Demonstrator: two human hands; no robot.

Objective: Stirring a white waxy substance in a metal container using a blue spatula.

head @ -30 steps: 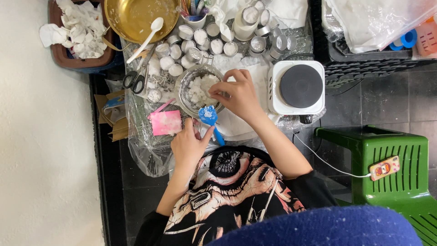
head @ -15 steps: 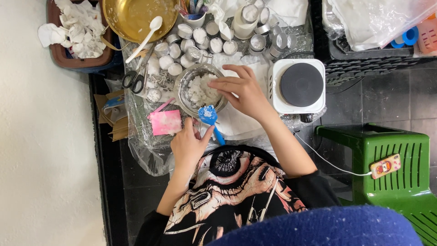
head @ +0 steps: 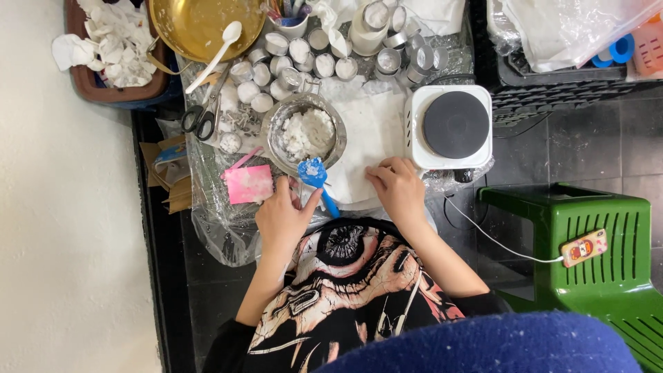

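Desk [head: 373,124]: covered with clear plastic sheet, it carries everything both hands work over.
Green stool [head: 587,255]: well to the right of the right hand, on the tiled floor, with a small phone-like thing [head: 583,247] lying on it, tied to a white cable.
Hot plate [head: 452,128]: white square body with a dark round top, just above and right of the right hand.
White paper sheet [head: 369,135]: spread between the metal bowl and the hot plate; the right hand rests on its lower edge.
Gold bowl [head: 204,24]: far above the left hand, a white spoon [head: 217,52] leaning over its rim.
Metal bowl [head: 304,135]: just above the left hand, holding crumbly white flakes.
Small cups [head: 304,59]: a cluster of little metal cups with white filling, above the metal bowl, well apart from both hands.
Left hand [head: 283,217]: fingers closed around the handle of the blue spatula.
Right hand [head: 397,186]: lies palm down with fingers loosely bent on the paper, holding nothing.
Blue spatula [head: 316,178]: gripped by the left hand, its head tilted up toward the metal bowl's near rim, white flakes stuck on it.
Pink card [head: 250,183]: just left of the left hand's fingers.
Scissors [head: 200,117]: up and left of the left hand, beside the cups.
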